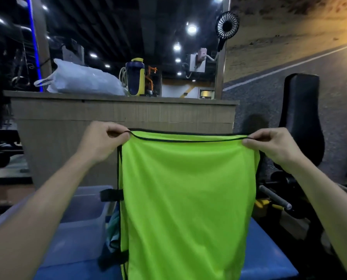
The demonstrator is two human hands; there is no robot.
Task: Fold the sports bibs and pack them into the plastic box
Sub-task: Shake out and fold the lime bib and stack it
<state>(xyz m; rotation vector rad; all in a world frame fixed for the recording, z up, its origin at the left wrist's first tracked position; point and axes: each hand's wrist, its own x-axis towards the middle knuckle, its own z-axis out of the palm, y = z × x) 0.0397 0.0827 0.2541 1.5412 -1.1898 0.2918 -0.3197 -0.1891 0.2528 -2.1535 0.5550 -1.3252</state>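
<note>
You have the lime-green bib (pixel 188 199) hanging in the air in front of you, held up by its black-trimmed top edge. Your left hand (pixel 102 140) pinches the left end of that edge between thumb and fingers, and your right hand (pixel 277 146) pinches the right end the same way, so each grip is closed on the fabric. Holding it by two spread points lets the cloth drop straight and flatten under its own weight, which shows you where the edges and side straps lie before you make a fold. A black strap (pixel 111 195) sticks out from the bib's left side.

The bib hangs above the blue worktop (pixel 269 257), with its lower part near or on the surface; the bottom hem runs out of view, so I cannot tell if it touches. The clear plastic box (pixel 81 225) sits at the worktop's left edge, just beside the hanging cloth, close enough for a short carry once the bib is folded. Some darker fabric (pixel 113 229) shows between box and bib, possibly another bib, though it is too hidden to be sure.

Judging by this, the folding has not started: the bib is full length and unfolded.
</note>
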